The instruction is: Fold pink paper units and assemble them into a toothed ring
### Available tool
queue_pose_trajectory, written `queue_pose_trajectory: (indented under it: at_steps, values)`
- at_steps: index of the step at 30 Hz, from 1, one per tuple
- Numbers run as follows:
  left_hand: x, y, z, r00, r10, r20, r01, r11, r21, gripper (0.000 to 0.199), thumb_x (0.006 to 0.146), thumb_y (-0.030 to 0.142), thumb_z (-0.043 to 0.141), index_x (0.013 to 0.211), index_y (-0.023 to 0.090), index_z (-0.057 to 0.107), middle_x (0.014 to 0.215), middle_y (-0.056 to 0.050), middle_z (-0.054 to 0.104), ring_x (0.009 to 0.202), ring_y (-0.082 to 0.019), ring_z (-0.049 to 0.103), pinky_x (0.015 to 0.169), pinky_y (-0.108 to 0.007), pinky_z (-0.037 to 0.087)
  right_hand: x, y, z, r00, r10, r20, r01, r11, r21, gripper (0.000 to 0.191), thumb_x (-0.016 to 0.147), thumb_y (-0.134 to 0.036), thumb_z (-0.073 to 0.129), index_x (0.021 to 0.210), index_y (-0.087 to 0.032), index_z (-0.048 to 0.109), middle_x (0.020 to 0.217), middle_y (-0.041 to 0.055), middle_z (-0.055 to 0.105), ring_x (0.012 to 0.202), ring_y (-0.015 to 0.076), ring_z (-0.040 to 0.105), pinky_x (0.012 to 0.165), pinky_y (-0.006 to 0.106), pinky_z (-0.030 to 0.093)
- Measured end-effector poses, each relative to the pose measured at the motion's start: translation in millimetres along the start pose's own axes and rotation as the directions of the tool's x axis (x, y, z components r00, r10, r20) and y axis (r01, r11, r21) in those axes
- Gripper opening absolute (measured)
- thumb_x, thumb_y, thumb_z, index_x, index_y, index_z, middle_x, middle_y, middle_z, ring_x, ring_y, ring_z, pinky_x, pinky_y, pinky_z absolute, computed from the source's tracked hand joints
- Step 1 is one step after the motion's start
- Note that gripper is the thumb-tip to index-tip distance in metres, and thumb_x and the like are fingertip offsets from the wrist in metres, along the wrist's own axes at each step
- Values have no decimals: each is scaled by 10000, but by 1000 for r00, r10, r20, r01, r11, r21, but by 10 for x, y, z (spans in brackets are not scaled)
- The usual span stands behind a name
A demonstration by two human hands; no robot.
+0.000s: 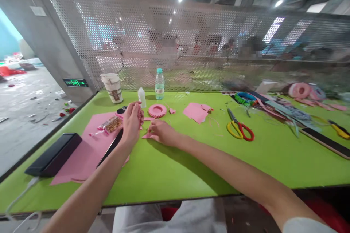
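Note:
My left hand [131, 122] is raised just above the table with its fingers closed on a pink folded paper piece, mostly hidden behind them. Lower and to the right, my right hand [164, 131] has its fingers bent down onto a small pointed scrap of pink paper [147, 136] at the tabletop. Just beyond both hands lies a pink ring with a ridged edge [158, 115]. A small pink paper piece [172, 110] rests to its right. Behind my left hand stands a white squeeze bottle [141, 98].
On the green table [175, 174] are scissors [237, 125], pink paper sheets [196, 112], a water bottle [160, 85], a paper cup [112, 89] and a wrapped snack [111, 124]. A black box-shaped device [53, 154] sits left. Perforated metal screen [186, 54] borders the back.

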State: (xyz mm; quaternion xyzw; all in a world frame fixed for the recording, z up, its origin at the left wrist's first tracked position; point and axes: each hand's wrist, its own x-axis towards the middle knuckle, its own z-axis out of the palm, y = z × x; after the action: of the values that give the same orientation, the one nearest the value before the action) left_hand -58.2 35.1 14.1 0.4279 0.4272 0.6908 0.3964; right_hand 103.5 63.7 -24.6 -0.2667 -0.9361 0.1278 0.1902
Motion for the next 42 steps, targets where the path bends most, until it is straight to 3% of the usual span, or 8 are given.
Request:
queue_pose_trajectory:
  at_steps: [5, 9, 13, 18, 23, 28, 34, 42]
  values:
    - [-72, -138, 67, 987, -28, 160, -5, 979, 204, 364, 913, 493, 718, 1119, 195, 693, 646, 60, 541, 487, -102, 443, 457, -209, 343, -316, -15, -84, 990, 137, -45, -137, 991, 5, 53, 963, -98, 730, 980, -148, 728, 943, 82, 753, 880, 218, 689, 828, 319, 475]
    - [-149, -229, 125, 969, 35, 245, -127, 920, 370, 324, 883, 428, 755, 1119, 207, 745, 629, 62, 538, 538, -123, 443, 536, -231, 351, -464, 159, -158, 953, 263, -151, -258, 965, 52, 149, 991, -71, 641, 1084, -142, 734, 1082, 125, 768, 878, 213, 696, 814, 319, 468]
    - [-255, -265, 188, 950, 99, 295, -240, 836, 493, 319, 878, 379, 757, 1153, 218, 769, 724, 36, 607, 637, -149, 481, 648, -250, 370, -484, 335, -220, 900, 347, -264, -313, 936, 163, 188, 1045, -236, 604, 1012, -131, 757, 1003, 116, 757, 825, 196, 654, 763, 317, 474]
    - [-332, -265, 212, 912, 102, 398, -324, 773, 545, 380, 937, 434, 688, 1257, 237, 741, 701, 51, 591, 585, -148, 442, 625, -250, 334, -500, 348, -253, 859, 383, -339, -269, 903, 336, 400, 1034, -511, 588, 1009, -151, 763, 789, 37, 714, 678, 171, 610, 647, 291, 485]
    - [-316, -293, 192, 915, 141, 379, -349, 749, 563, 321, 953, 444, 661, 1170, 226, 749, 630, 69, 499, 581, -151, 424, 623, -249, 325, -525, 266, -317, 826, 357, -437, -182, 901, 393, 520, 1021, -627, 555, 932, -155, 754, 718, 20, 670, 617, 167, 588, 588, 286, 455]
    - [-295, -283, 181, 914, 222, 341, -383, 753, 536, 318, 958, 431, 665, 1188, 231, 755, 722, 36, 568, 650, -162, 480, 658, -252, 370, -568, 145, -431, 793, 265, -548, -105, 946, 306, 379, 1034, -500, 604, 923, -174, 762, 805, 56, 701, 699, 189, 609, 655, 308, 479]
    - [-317, -225, 176, 865, 349, 361, -490, 746, 451, 274, 955, 419, 695, 1136, 232, 780, 931, -49, 701, 775, -188, 607, 712, -270, 468, -607, -44, -542, 831, 41, -555, 26, 993, 113, 185, 1005, -308, 623, 1034, -219, 783, 958, 88, 770, 778, 203, 667, 727, 332, 544]
    - [-349, -222, 186, 810, 433, 396, -570, 740, 357, 110, 946, 291, 710, 1006, 224, 773, 1002, -76, 741, 908, -212, 678, 813, -296, 529, -604, -188, -534, 827, -41, -561, 35, 999, -20, 167, 1023, -232, 583, 995, -218, 747, 984, 94, 770, 869, 217, 701, 770, 332, 545]
